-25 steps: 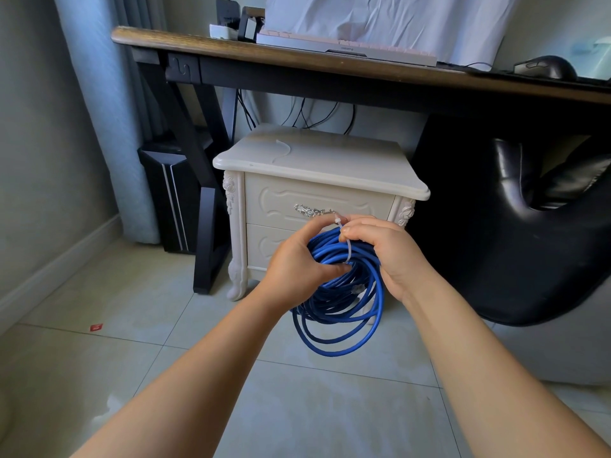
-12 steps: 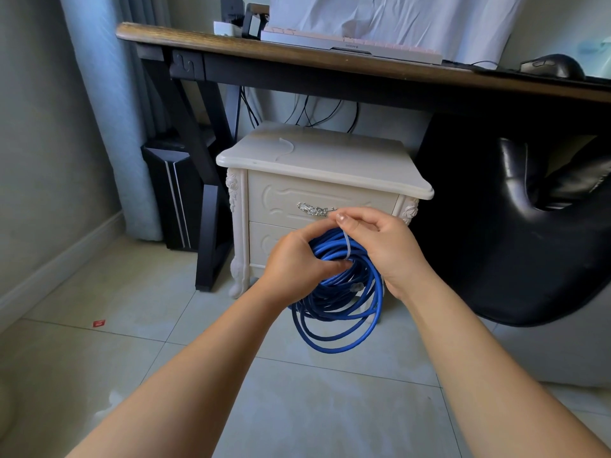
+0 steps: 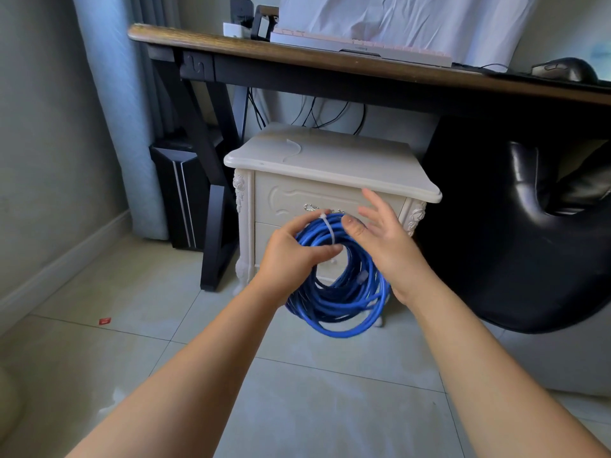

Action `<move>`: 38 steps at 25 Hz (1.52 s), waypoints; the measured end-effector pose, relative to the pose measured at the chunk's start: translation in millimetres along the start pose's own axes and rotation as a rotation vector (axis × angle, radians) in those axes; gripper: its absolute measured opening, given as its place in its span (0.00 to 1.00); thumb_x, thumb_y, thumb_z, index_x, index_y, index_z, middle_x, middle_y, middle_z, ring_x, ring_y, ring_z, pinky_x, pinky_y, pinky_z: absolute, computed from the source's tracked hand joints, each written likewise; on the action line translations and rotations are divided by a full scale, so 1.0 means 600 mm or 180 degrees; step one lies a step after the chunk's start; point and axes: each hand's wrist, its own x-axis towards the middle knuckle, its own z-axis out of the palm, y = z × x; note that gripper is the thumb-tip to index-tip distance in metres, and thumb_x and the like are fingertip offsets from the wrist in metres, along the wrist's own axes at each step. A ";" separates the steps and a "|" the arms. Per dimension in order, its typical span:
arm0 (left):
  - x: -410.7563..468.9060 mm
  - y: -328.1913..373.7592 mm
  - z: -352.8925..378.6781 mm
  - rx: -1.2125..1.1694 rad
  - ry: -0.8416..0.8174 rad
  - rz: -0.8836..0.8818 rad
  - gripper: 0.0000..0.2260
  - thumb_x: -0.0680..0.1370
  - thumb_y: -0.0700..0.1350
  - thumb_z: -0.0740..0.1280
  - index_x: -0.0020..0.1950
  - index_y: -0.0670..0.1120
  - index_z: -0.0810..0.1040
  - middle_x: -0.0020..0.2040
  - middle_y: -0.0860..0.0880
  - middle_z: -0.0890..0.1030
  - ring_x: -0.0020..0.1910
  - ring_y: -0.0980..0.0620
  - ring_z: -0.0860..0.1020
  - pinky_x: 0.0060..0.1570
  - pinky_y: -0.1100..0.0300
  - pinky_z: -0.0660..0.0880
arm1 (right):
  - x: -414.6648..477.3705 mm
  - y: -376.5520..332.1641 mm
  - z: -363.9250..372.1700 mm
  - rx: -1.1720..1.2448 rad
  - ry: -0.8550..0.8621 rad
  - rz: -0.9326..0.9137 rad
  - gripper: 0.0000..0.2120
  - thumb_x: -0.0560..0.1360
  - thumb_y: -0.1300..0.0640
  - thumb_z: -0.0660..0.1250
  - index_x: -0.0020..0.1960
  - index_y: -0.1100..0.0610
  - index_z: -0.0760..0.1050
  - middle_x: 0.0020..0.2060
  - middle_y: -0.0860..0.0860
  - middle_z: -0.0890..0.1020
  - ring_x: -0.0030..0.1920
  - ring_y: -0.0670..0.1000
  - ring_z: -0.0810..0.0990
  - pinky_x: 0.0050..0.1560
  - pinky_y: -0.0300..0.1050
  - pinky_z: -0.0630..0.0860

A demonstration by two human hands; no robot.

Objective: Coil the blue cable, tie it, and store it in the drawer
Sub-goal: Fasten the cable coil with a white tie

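Note:
The blue cable (image 3: 344, 299) hangs as a coil of several loops in front of a white nightstand (image 3: 330, 160). A white zip tie (image 3: 329, 229) wraps the top of the coil. My left hand (image 3: 291, 252) grips the coil at its upper left, with the thumb through the loops. My right hand (image 3: 383, 236) is just right of the coil, fingers spread and straight, holding nothing. The nightstand's top drawer (image 3: 291, 200) is closed, and its silver handle (image 3: 310, 207) peeks out above the coil.
A dark wooden desk (image 3: 330, 57) spans above the nightstand, with a keyboard (image 3: 360, 47) and a mouse (image 3: 565, 69) on it. A black leather chair (image 3: 529, 226) stands at the right, a black computer tower (image 3: 178, 193) at the left. A loose white tie (image 3: 292, 148) lies on the nightstand top.
My right hand has let go of the zip tie and opened, moving slightly right of the coil. My left hand keeps its grip on the coil.

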 end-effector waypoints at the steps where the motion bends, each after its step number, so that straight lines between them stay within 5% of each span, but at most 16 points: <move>1: 0.002 0.002 -0.004 -0.0209 0.0163 -0.0041 0.24 0.70 0.36 0.76 0.63 0.53 0.79 0.50 0.51 0.85 0.43 0.57 0.83 0.44 0.67 0.77 | -0.002 0.005 -0.001 -0.0233 0.0019 0.0273 0.44 0.67 0.39 0.74 0.76 0.37 0.55 0.69 0.44 0.69 0.68 0.46 0.69 0.63 0.44 0.68; 4: 0.013 0.003 -0.015 -0.0744 0.0679 -0.0140 0.23 0.71 0.37 0.76 0.62 0.54 0.79 0.47 0.53 0.84 0.40 0.58 0.81 0.46 0.63 0.78 | 0.000 0.029 0.001 0.0022 0.0048 0.0971 0.56 0.63 0.41 0.78 0.77 0.37 0.43 0.71 0.46 0.69 0.69 0.50 0.68 0.64 0.50 0.63; 7: 0.018 -0.002 -0.020 -0.1323 0.1009 -0.0274 0.21 0.72 0.38 0.74 0.63 0.53 0.80 0.42 0.52 0.81 0.38 0.55 0.77 0.43 0.62 0.76 | 0.004 0.052 0.018 0.0752 -0.0131 0.1447 0.62 0.55 0.39 0.81 0.77 0.38 0.45 0.64 0.49 0.78 0.64 0.58 0.76 0.66 0.64 0.64; 11: 0.017 -0.005 -0.010 -0.1797 0.0889 -0.0325 0.12 0.75 0.39 0.72 0.58 0.47 0.81 0.44 0.49 0.77 0.38 0.55 0.74 0.41 0.64 0.74 | 0.001 0.049 0.040 0.1775 -0.0299 0.1385 0.42 0.57 0.46 0.81 0.68 0.48 0.70 0.59 0.54 0.82 0.57 0.61 0.82 0.59 0.69 0.72; 15: 0.008 -0.005 0.003 -0.1965 0.0711 -0.0671 0.10 0.76 0.41 0.71 0.56 0.52 0.81 0.48 0.53 0.80 0.37 0.58 0.77 0.41 0.64 0.76 | 0.005 0.054 0.036 0.2229 0.0227 0.1241 0.30 0.61 0.54 0.79 0.61 0.56 0.77 0.56 0.58 0.83 0.55 0.61 0.83 0.58 0.66 0.77; 19: 0.000 -0.004 -0.004 -0.1660 0.0065 -0.0954 0.18 0.73 0.42 0.73 0.62 0.52 0.78 0.58 0.48 0.81 0.55 0.51 0.81 0.57 0.50 0.77 | 0.009 0.062 0.020 0.2068 0.0683 0.1108 0.10 0.66 0.65 0.70 0.47 0.58 0.78 0.39 0.58 0.79 0.43 0.60 0.80 0.53 0.57 0.78; 23: 0.012 0.004 -0.060 -0.0949 -0.0374 -0.0984 0.40 0.63 0.50 0.78 0.72 0.60 0.66 0.69 0.50 0.75 0.66 0.51 0.74 0.67 0.45 0.68 | 0.017 0.054 -0.014 0.1178 0.1000 0.0597 0.13 0.62 0.68 0.69 0.44 0.56 0.75 0.32 0.53 0.76 0.36 0.54 0.77 0.38 0.48 0.75; 25: 0.019 0.007 -0.071 0.0170 -0.0191 -0.0545 0.48 0.63 0.47 0.81 0.76 0.62 0.59 0.76 0.52 0.65 0.73 0.55 0.64 0.72 0.51 0.60 | 0.018 0.049 -0.021 0.0261 0.0841 0.0376 0.16 0.63 0.68 0.71 0.45 0.52 0.75 0.34 0.49 0.79 0.34 0.51 0.78 0.38 0.46 0.76; 28: 0.026 -0.003 -0.048 0.2233 -0.0694 0.0374 0.50 0.65 0.49 0.81 0.79 0.58 0.53 0.79 0.54 0.56 0.76 0.57 0.56 0.74 0.58 0.57 | 0.023 0.036 -0.013 -0.0925 0.0218 0.0122 0.21 0.63 0.65 0.73 0.50 0.45 0.74 0.39 0.44 0.81 0.38 0.46 0.80 0.40 0.42 0.77; 32: 0.040 -0.017 -0.030 0.2911 -0.0922 0.0982 0.47 0.66 0.53 0.78 0.79 0.56 0.55 0.74 0.53 0.66 0.71 0.53 0.67 0.68 0.56 0.67 | 0.035 0.018 0.013 -0.1708 -0.0683 -0.0098 0.28 0.61 0.60 0.75 0.57 0.41 0.73 0.48 0.42 0.81 0.47 0.45 0.81 0.49 0.44 0.78; 35: 0.046 -0.011 -0.042 0.2938 -0.0809 0.0594 0.35 0.67 0.47 0.76 0.72 0.54 0.68 0.58 0.55 0.80 0.53 0.56 0.78 0.51 0.62 0.75 | 0.050 0.020 0.037 -0.1921 -0.0817 -0.0327 0.29 0.61 0.59 0.74 0.60 0.42 0.74 0.51 0.41 0.80 0.50 0.46 0.79 0.50 0.43 0.77; 38: 0.049 -0.021 -0.067 0.2596 -0.0473 0.0082 0.21 0.67 0.42 0.73 0.59 0.50 0.77 0.44 0.54 0.81 0.41 0.55 0.80 0.42 0.59 0.79 | 0.072 0.016 0.052 -0.1755 -0.1118 -0.0292 0.31 0.65 0.60 0.75 0.64 0.41 0.71 0.55 0.43 0.78 0.53 0.46 0.78 0.50 0.37 0.74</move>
